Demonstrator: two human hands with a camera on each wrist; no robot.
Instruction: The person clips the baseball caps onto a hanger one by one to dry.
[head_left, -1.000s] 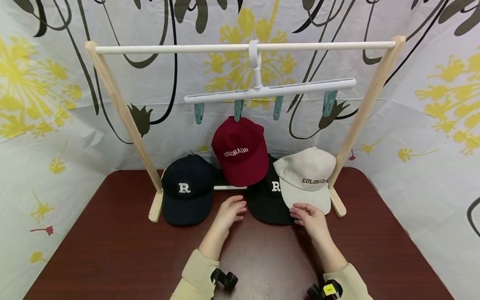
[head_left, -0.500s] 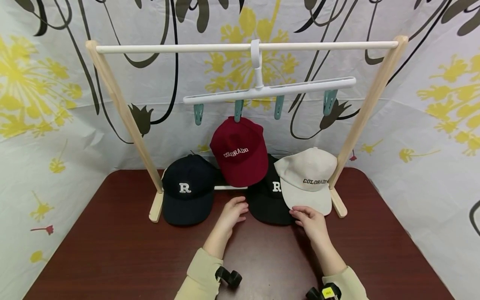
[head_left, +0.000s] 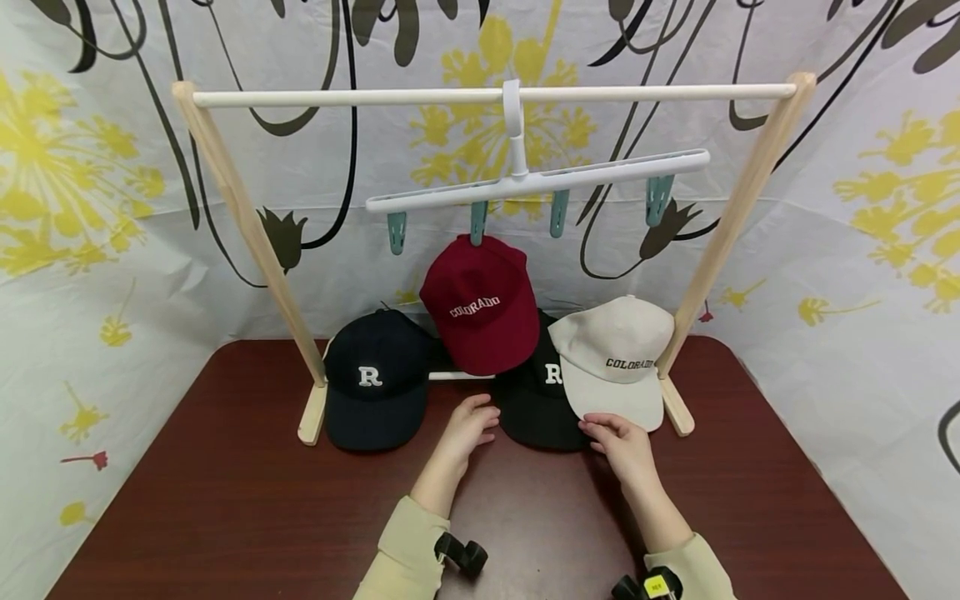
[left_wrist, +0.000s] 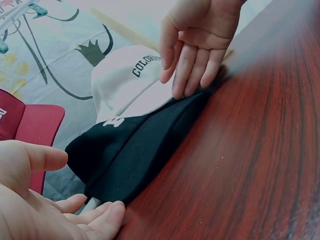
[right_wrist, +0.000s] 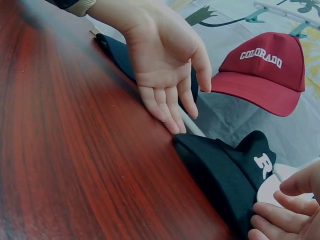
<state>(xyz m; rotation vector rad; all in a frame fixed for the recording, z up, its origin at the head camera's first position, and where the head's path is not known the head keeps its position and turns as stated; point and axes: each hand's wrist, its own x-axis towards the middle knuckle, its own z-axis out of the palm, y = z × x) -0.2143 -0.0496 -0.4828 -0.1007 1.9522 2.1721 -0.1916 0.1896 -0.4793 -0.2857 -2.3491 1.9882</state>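
Observation:
A black cap (head_left: 528, 421) with a white R lies on the table, partly under a cream Colorado cap (head_left: 617, 337). My left hand (head_left: 463, 429) is at the left edge of the black brim, fingers loosely extended and thumb apart, as the left wrist view shows. By the brim's other end, in front of the cream cap, is my right hand (head_left: 621, 442), its fingers also loosely extended. Neither hand grips anything. Above, a dark red Colorado cap (head_left: 480, 312) hangs from a green clip (head_left: 478, 222) on a white hanger (head_left: 540, 179).
The hanger hooks over the white rail (head_left: 337, 97) of a wooden stand (head_left: 251, 225). Left of my left hand, a navy cap (head_left: 375, 421) with an R rests against the stand's foot. Other clips (head_left: 558, 214) hang along the hanger. Behind stands a flower-patterned cloth (head_left: 97, 317).
My left hand has shifted slightly right, closer to the black cap's brim. The hanger and red cap have swung a little. My right hand has barely moved.

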